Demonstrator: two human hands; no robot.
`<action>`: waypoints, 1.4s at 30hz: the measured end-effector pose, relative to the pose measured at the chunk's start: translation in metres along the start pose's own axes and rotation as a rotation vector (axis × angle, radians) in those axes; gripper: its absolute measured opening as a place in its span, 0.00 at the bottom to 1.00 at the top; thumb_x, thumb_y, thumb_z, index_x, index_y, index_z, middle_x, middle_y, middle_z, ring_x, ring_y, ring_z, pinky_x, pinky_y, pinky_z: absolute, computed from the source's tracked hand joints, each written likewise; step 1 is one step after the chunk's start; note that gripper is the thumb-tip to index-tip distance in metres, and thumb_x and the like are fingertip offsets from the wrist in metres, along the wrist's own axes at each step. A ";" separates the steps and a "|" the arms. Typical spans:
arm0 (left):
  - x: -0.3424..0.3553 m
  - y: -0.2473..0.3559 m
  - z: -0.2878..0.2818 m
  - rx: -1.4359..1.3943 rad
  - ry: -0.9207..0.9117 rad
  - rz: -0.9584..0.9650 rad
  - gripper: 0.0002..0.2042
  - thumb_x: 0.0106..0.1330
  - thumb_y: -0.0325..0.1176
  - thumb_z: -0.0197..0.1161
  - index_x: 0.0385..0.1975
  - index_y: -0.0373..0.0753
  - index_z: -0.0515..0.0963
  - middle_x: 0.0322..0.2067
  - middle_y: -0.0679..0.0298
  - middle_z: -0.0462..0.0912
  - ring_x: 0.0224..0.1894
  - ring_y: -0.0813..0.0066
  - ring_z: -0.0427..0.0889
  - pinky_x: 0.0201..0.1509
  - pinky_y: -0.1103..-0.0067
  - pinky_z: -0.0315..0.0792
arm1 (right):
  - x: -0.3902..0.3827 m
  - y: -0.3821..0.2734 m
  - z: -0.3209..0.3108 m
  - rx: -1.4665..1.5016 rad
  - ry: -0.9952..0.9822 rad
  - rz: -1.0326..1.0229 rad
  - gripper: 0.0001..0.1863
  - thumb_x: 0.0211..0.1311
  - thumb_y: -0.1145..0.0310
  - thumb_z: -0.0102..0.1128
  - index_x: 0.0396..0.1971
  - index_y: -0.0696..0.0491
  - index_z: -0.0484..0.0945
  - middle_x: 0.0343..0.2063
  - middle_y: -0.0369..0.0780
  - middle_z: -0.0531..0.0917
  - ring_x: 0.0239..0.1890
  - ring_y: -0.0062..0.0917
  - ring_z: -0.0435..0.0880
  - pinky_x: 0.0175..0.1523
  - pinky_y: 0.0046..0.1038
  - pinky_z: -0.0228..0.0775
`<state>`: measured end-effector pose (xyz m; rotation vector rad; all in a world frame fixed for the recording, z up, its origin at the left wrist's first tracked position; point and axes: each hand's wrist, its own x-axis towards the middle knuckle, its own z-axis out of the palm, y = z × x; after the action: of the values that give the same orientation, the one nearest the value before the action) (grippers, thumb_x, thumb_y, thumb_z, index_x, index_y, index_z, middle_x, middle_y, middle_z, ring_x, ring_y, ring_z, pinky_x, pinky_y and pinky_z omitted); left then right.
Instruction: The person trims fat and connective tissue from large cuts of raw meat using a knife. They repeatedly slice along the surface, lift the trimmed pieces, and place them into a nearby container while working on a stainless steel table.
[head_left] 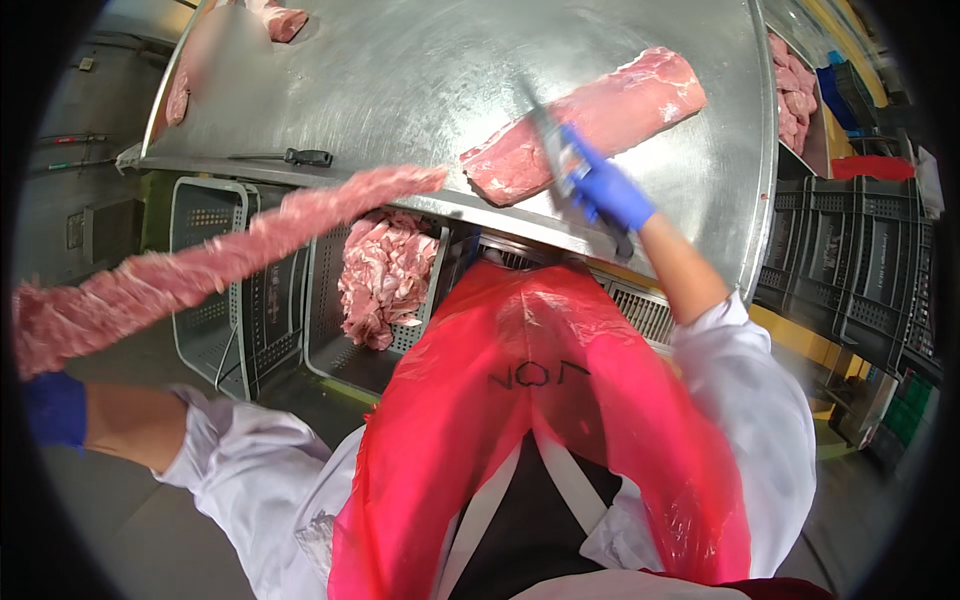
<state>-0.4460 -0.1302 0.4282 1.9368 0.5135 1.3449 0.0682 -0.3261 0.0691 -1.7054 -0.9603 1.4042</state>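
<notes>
My right hand (pixel 612 192), in a blue glove, is closed around a knife (pixel 547 130) whose blade is smeared by motion. The blade crosses over a pink trimmed loin of meat (pixel 640 95) lying on the steel table; I cannot tell whether it touches the meat. At the far left edge, my blue-gloved left hand (pixel 55 408) holds one end of a long strip of meat (pixel 200 262), and its fingers are mostly hidden. The strip stretches up and rightward through the air, its free tip near the table's front edge beside the loin.
Below the table edge stands a grey crate (pixel 325 335) with meat trimmings (pixel 385 270), beside another grey crate (pixel 208 215). A thin tool with a black handle (pixel 308 157) lies on the steel table (pixel 420 70). More meat fills a bin (pixel 818 150) at right, above stacked dark crates (pixel 840 260).
</notes>
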 end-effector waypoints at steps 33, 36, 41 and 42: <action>-0.164 -0.315 0.418 0.596 -0.887 -0.206 0.38 0.47 0.45 0.68 0.61 0.39 0.70 0.61 0.51 0.70 0.64 0.50 0.68 0.65 0.57 0.64 | 0.100 0.023 -0.213 -0.115 0.380 0.209 0.41 0.66 0.71 0.51 0.79 0.50 0.50 0.28 0.41 0.79 0.22 0.23 0.80 0.29 0.28 0.75; -0.166 -0.319 0.416 0.613 -0.863 -0.172 0.36 0.47 0.45 0.68 0.60 0.39 0.72 0.60 0.52 0.71 0.63 0.51 0.69 0.66 0.57 0.64 | 0.114 0.034 -0.210 -0.117 0.339 0.175 0.43 0.66 0.70 0.53 0.79 0.51 0.45 0.29 0.39 0.80 0.23 0.22 0.79 0.31 0.27 0.75; -0.158 -0.326 0.407 0.555 -0.887 -0.131 0.35 0.47 0.45 0.68 0.59 0.39 0.73 0.61 0.52 0.71 0.64 0.51 0.69 0.67 0.58 0.64 | 0.067 0.017 -0.157 -0.183 0.324 0.129 0.45 0.67 0.70 0.53 0.79 0.52 0.41 0.27 0.39 0.80 0.20 0.22 0.77 0.28 0.27 0.74; -0.155 -0.325 0.408 0.516 -0.913 -0.101 0.35 0.47 0.44 0.68 0.59 0.39 0.73 0.61 0.52 0.71 0.64 0.51 0.69 0.67 0.59 0.64 | 0.081 0.012 -0.177 -0.148 0.266 0.131 0.44 0.67 0.70 0.52 0.79 0.54 0.42 0.28 0.39 0.81 0.26 0.22 0.79 0.34 0.28 0.76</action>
<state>-0.1050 -0.1506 0.0053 2.6164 0.4968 0.1575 0.2543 -0.2725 0.0482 -2.0368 -0.8331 1.1714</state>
